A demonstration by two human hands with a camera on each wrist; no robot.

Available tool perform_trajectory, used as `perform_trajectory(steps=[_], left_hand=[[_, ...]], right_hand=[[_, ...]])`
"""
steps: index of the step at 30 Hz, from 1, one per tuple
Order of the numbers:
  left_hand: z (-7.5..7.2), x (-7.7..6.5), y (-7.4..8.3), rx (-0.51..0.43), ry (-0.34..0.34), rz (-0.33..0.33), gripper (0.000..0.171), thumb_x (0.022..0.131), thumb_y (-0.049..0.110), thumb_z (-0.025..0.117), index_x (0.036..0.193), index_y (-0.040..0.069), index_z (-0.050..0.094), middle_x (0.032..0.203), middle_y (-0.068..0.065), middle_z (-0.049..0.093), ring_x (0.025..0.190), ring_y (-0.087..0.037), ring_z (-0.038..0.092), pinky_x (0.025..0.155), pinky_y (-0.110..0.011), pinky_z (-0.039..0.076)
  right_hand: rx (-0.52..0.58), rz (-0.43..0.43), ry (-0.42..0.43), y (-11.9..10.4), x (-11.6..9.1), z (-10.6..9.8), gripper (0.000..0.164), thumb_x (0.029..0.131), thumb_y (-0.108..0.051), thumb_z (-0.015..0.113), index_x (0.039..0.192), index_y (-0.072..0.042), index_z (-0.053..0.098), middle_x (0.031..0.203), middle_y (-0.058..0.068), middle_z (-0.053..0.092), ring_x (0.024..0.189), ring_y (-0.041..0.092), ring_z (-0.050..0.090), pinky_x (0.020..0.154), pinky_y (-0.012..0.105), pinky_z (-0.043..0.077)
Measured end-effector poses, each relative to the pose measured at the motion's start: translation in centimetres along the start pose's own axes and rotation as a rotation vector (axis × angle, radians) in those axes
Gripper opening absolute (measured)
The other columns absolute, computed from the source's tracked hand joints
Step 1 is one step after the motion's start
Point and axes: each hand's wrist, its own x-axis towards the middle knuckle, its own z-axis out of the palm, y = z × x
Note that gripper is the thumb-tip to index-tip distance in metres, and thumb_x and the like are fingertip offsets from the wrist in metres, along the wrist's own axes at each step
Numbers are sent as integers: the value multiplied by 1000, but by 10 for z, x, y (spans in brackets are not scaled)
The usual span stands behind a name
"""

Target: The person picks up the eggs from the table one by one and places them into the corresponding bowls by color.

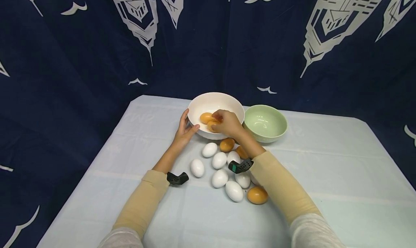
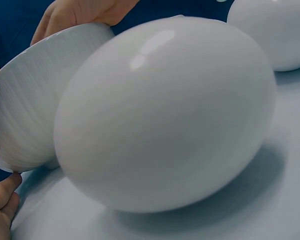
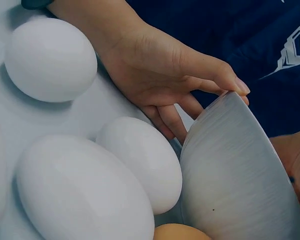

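My left hand (image 1: 184, 131) grips the left side of a large white bowl (image 1: 208, 100), thumb at the rim and fingers along the outer wall. In the right wrist view that same hand shows beside the bowl (image 3: 230, 165), thumb over its edge. My right hand (image 1: 230, 124) reaches over the near right rim into the bowl, its fingers bent round a brown egg (image 1: 212, 126). Another brown egg (image 1: 206, 118) lies beside it in the bowl. A white egg (image 2: 165, 115) looms large in the left wrist view, close to that camera.
A light green bowl (image 1: 264, 123) stands right beside the white one. Several white eggs (image 1: 220, 178) and a few brown eggs (image 1: 257, 195) lie loose on the white-covered table (image 1: 325, 168) before the bowls, partly under my right forearm. A dark blue patterned curtain (image 1: 208, 60) hangs behind.
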Motion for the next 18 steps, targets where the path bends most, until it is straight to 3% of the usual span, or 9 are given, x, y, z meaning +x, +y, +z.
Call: perform_trajectory(steps=[4, 7, 13, 18], left_hand=[[0, 1, -1, 7, -7, -7, 77, 99, 16, 58, 157, 28, 8, 161, -17, 5, 140, -43, 28, 111, -44, 33], [0, 1, -1, 6, -13, -8, 78, 99, 16, 58, 157, 26, 6, 161, -18, 4, 140, -44, 26, 111, -45, 32], [1, -7, 20, 2, -31, -19, 79, 98, 13, 57, 157, 16, 5, 160, -21, 2, 140, -46, 23, 112, -46, 30], [4, -13, 32, 19, -27, -27, 78, 98, 12, 57, 157, 14, 6, 160, -22, 2, 141, -47, 22, 112, -46, 30]], right_hand=[[246, -41, 84, 4, -7, -3, 38, 85, -3, 72, 120, 5, 61, 117, 21, 62, 111, 31, 57, 98, 38, 47], [344, -52, 112, 6, -12, -7, 36, 86, -2, 72, 120, 5, 61, 118, 22, 62, 109, 30, 58, 97, 37, 48], [391, -60, 91, 6, -24, -16, 35, 87, 2, 70, 118, 11, 59, 118, 27, 61, 106, 34, 60, 94, 36, 50], [389, -37, 61, 10, -34, -24, 35, 88, 1, 69, 119, 12, 58, 118, 27, 61, 106, 34, 60, 89, 28, 51]])
